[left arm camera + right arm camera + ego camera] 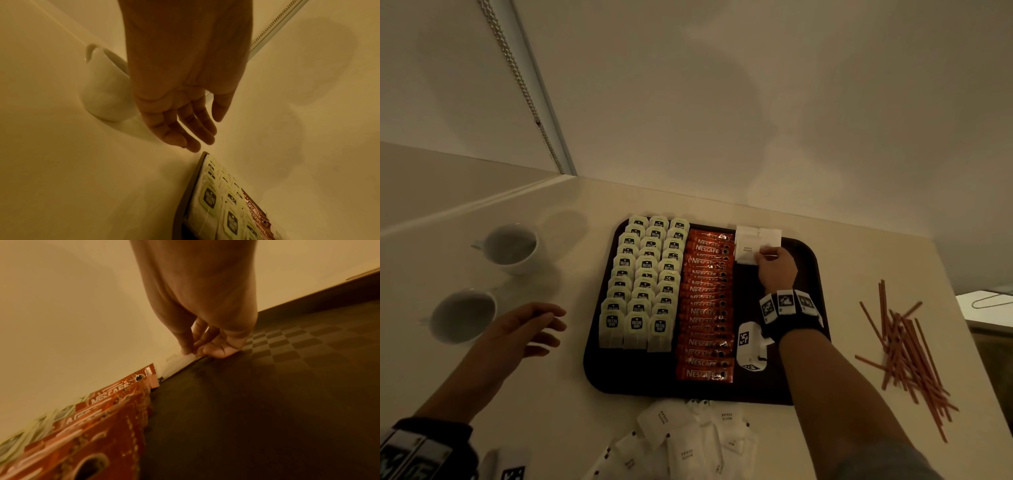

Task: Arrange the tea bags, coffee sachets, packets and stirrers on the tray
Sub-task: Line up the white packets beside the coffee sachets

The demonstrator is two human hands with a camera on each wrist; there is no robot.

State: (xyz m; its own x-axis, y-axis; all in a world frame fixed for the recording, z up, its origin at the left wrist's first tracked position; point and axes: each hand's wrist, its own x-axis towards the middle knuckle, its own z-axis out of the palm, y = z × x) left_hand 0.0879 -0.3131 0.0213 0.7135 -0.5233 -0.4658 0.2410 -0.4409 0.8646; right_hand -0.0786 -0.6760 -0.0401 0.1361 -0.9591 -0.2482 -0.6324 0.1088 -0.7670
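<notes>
On the surface [842, 260] sits a dark tray [804, 274]. Head view takes in the whole layout; wrist views only show fragments. Right wrist view alone shows the tray's checkered floor and the fingertips [186, 351] of the right hand [779, 270] pinching a corner of a white sugar packet [748, 251] at the tray's far edge. Packet lies flat under the grip, just right of the coffee sachets [707, 311]; a second white packet [770, 236] beside it, possibly overlapping, hard to tell.

Left wrist view shows the left hand [180, 104] with fingers loosely extended, holding nothing, above the surface between a cup [104, 91] and the tray's left rim.

Counts, head view: tea bags [645, 281] in three overlapping columns, roughly ten per column; sachets in one overlapping column, about sixteen, count uncertain in dim light. Two white cups left of tray. Loose sugar packets [688, 442] heaped near the front edge, off the tray. Stirrers [907, 353] scattered on the surface well right of the tray, too tangled to count.
</notes>
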